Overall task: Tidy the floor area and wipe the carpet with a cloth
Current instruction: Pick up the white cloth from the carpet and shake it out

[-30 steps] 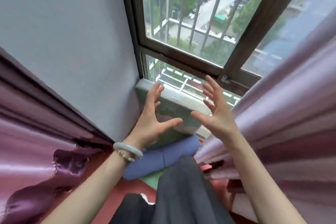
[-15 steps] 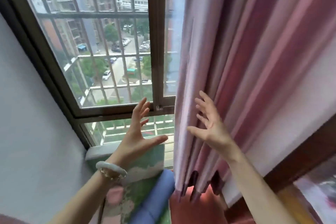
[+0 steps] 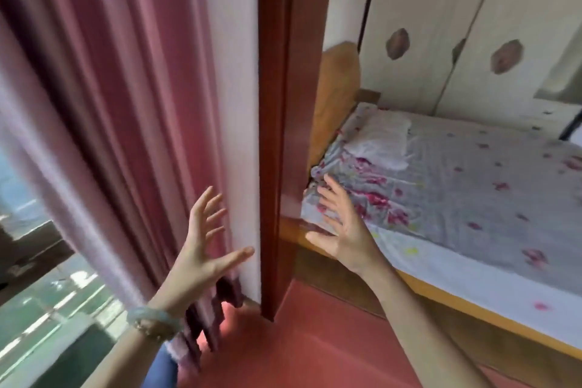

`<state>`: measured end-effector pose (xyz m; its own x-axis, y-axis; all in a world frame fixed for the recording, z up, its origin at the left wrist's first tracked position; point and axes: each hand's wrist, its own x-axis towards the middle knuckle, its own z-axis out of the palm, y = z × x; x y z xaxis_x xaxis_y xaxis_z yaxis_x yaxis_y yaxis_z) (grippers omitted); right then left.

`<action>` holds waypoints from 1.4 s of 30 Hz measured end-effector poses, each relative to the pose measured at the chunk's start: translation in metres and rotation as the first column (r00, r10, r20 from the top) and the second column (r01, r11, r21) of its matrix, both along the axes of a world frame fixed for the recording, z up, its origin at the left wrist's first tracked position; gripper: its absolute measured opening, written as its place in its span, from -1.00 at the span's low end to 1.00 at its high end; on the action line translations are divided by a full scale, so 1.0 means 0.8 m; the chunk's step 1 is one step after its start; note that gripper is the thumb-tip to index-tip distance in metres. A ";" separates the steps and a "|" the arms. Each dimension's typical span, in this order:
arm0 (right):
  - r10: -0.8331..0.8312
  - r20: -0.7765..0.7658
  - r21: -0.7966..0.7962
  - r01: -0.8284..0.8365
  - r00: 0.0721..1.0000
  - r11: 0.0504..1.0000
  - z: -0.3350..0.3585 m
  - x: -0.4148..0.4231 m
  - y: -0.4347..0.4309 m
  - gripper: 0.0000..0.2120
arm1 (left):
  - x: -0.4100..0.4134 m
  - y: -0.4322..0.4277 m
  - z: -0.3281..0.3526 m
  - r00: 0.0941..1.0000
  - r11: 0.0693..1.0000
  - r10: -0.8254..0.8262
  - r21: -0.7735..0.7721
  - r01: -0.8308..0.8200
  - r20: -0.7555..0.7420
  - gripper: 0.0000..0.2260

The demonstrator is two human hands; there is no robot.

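Head view: the post (image 3: pixel 277 135), a dark red-brown upright of wood running from the top edge down to the floor, splits the scene. Left of the post hangs the pink curtain (image 3: pixel 110 104), its hem bunched at the post's foot, and beyond that a strip of window (image 3: pixel 37 309). Right of the post stands the bed (image 3: pixel 472 198) under a grey flowered sheet, its long axis running away from the post to the right, with the wardrobe (image 3: pixel 441 25) behind it. The red floor (image 3: pixel 315 350) spreads from the post's foot toward the camera and rightward along the bed's side rail. Both hands are raised, empty, with fingers spread and palms turned toward each other. The left hand (image 3: pixel 195 258) is just left of the post in front of the curtain; the right hand (image 3: pixel 343 236) is just right of it, over the bed's near corner. A pale bracelet (image 3: pixel 154 321) sits on the left wrist. No cloth shows, and no carpet can be told apart from the floor. The floor to be tidied lies below both hands. The right hand looks nearer its open stretch by the bed, the left nearer the curtain hem, so the next move likely means lowering both and finding a cloth first.
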<state>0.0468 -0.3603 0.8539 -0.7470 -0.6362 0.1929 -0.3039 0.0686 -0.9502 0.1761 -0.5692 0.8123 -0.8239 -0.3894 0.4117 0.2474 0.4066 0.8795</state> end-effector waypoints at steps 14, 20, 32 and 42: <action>-0.521 0.018 0.001 0.521 0.853 0.853 -0.033 0.092 0.405 -0.19 | -0.057 0.348 -0.024 0.880 0.881 -0.472 0.041 0.471 0.057 -0.07; -0.691 0.058 0.004 0.692 0.721 0.722 -0.051 0.154 0.552 -0.18 | -0.051 0.494 -0.035 0.773 0.780 -0.624 0.037 0.624 0.120 -0.08; -0.897 0.079 0.009 0.899 0.435 0.437 -0.086 0.161 0.764 -0.15 | -0.134 0.746 -0.054 0.498 0.520 -0.846 0.087 0.850 0.193 -0.09; -0.969 0.111 0.050 0.973 0.220 0.227 -0.105 0.054 0.929 -0.17 | -0.292 0.954 -0.067 0.276 0.304 -0.933 0.091 0.948 0.232 -0.11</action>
